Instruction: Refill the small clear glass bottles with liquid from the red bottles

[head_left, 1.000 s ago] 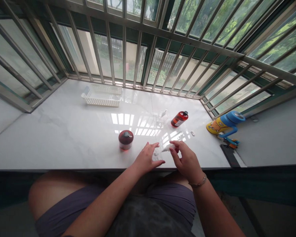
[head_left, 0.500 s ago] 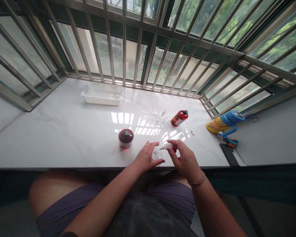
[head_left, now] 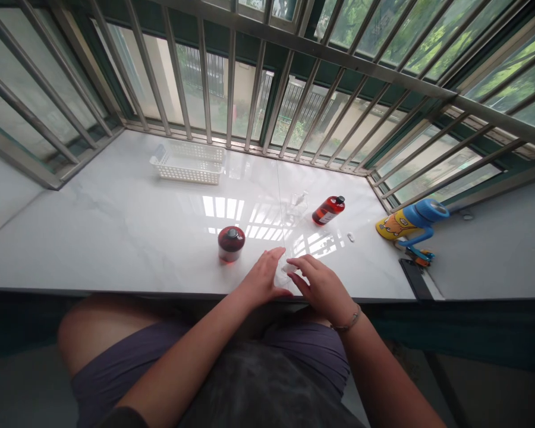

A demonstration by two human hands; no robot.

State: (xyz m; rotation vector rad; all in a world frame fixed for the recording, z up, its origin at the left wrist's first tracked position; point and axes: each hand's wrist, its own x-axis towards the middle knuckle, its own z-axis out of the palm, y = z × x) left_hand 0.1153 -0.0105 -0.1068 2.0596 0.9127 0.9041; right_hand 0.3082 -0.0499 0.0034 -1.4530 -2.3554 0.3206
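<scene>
Near the front edge of the counter, my left hand [head_left: 264, 278] curls its fingers and thumb around a small clear bottle [head_left: 282, 278], which is mostly hidden and hard to make out. My right hand [head_left: 317, 282] pinches a small white pump top [head_left: 289, 267] between thumb and fingers, at the mouth of the clear bottle. Left of my hands a dark red round bottle [head_left: 230, 245] with a black cap stands upright. Farther back on the right is a second red bottle [head_left: 329, 211] with a black cap and a label.
Another clear pump bottle [head_left: 298, 203] is behind my hands. A small white piece [head_left: 350, 237] lies to the right. A white perforated basket [head_left: 189, 172] sits at the back left. At the right wall are a blue and yellow flask [head_left: 405, 221] and a black phone [head_left: 415, 279]. Metal bars line the window.
My right hand has moved left, bringing the white pump top to the clear bottle within my left hand. The view has shifted slightly; the other things stay in place.
</scene>
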